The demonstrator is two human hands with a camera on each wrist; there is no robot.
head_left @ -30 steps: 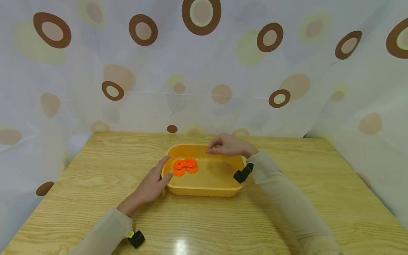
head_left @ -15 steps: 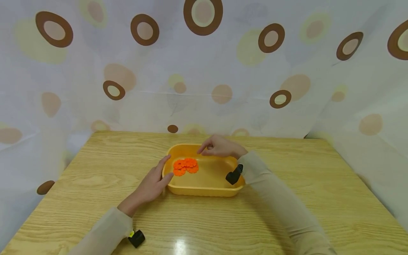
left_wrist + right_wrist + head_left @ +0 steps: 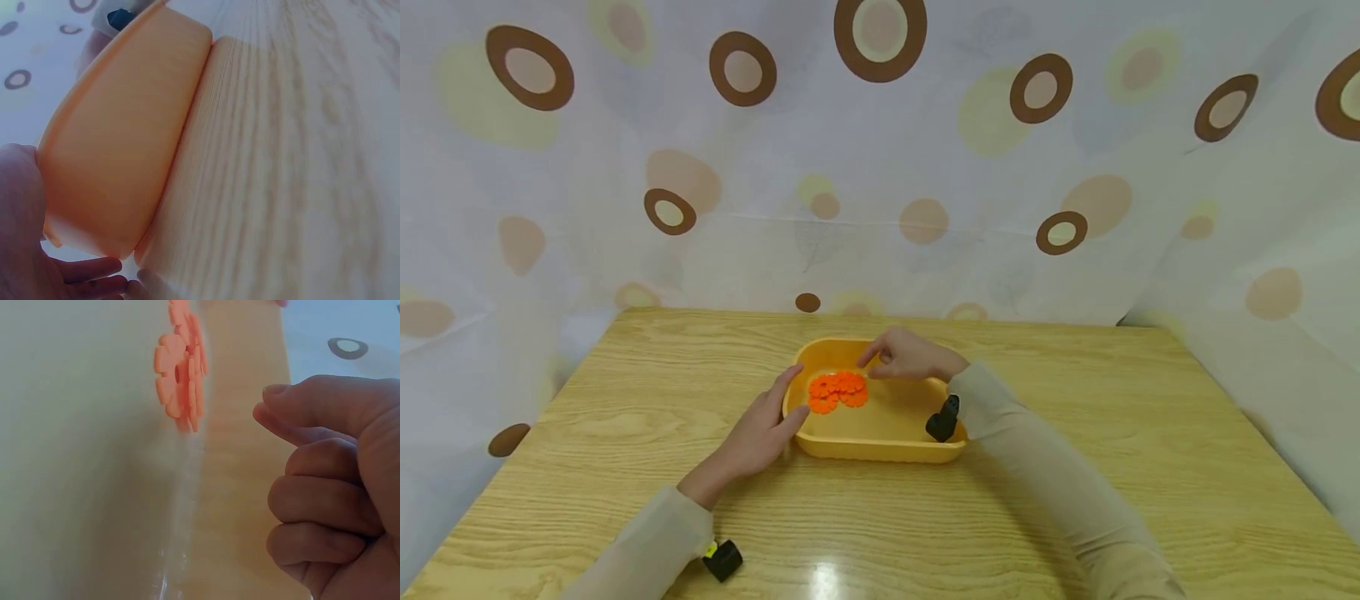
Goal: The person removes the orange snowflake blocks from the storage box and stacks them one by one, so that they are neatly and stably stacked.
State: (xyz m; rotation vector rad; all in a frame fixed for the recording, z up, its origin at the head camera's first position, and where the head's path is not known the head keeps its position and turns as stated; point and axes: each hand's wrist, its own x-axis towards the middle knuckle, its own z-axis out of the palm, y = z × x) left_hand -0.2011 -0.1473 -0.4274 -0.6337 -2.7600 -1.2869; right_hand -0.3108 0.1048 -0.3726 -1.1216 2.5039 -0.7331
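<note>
A yellow plastic tub (image 3: 880,451) stands on the wooden table. Several orange flower-shaped plastic pieces (image 3: 838,390) lie overlapping at the left of its floor. My left hand (image 3: 752,437) grips the tub's left end; in the left wrist view its fingers (image 3: 94,270) reach around the outside of the tub wall (image 3: 125,144). Over the tub's far side is my right hand (image 3: 913,356), its index finger and thumb pointing left at the pieces. From the right wrist, nothing shows between thumb and index finger, the other fingers (image 3: 319,506) are bent, and a gap separates them from the orange pieces (image 3: 175,375).
Small black cameras sit at the left wrist (image 3: 723,560) and right wrist (image 3: 943,420); the right one overlaps the tub's right end. The wooden table (image 3: 880,525) extends around the tub. A patterned curtain (image 3: 865,250) hangs behind the table and along both sides.
My right hand has moved left and slightly down toward the orange pieces, its index finger and thumb now spread apart. The left hand, tub and pieces stay in place.
</note>
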